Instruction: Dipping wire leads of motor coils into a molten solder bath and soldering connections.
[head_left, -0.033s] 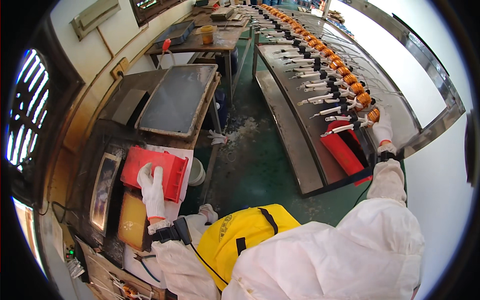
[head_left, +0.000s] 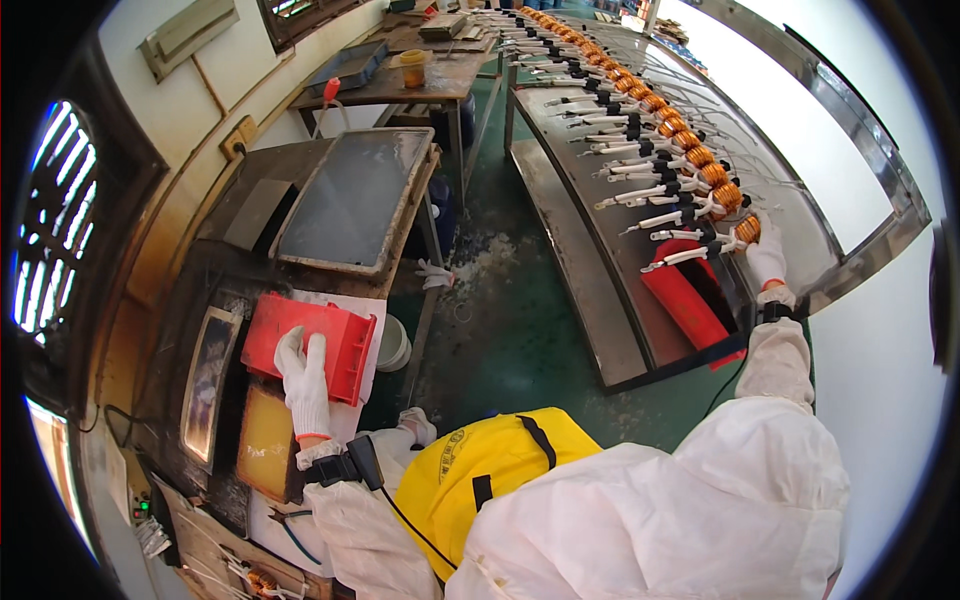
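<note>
My left hand (head_left: 306, 378), in a white knit glove, lies with fingers stretched out on a red plastic bin (head_left: 280, 333) at the left. The bin rests partly on white paper over the dark bench. At the right, my gloved right hand (head_left: 768, 258) is closed round a copper-wound ring coil (head_left: 747, 230), its fingers partly hidden. This coil is at the near end of a long row of similar coils (head_left: 713, 176), whose white leads with black bands point left across the metal table.
A red trough-like container (head_left: 690, 298) sits below the row's near end. Beside the red bin are a tray of amber material (head_left: 268, 440) and a narrow metal-rimmed tray (head_left: 209, 388). Pliers (head_left: 292, 517) lie nearer. A grey-topped tray (head_left: 355, 200) stands farther off, above a white bucket (head_left: 394, 345).
</note>
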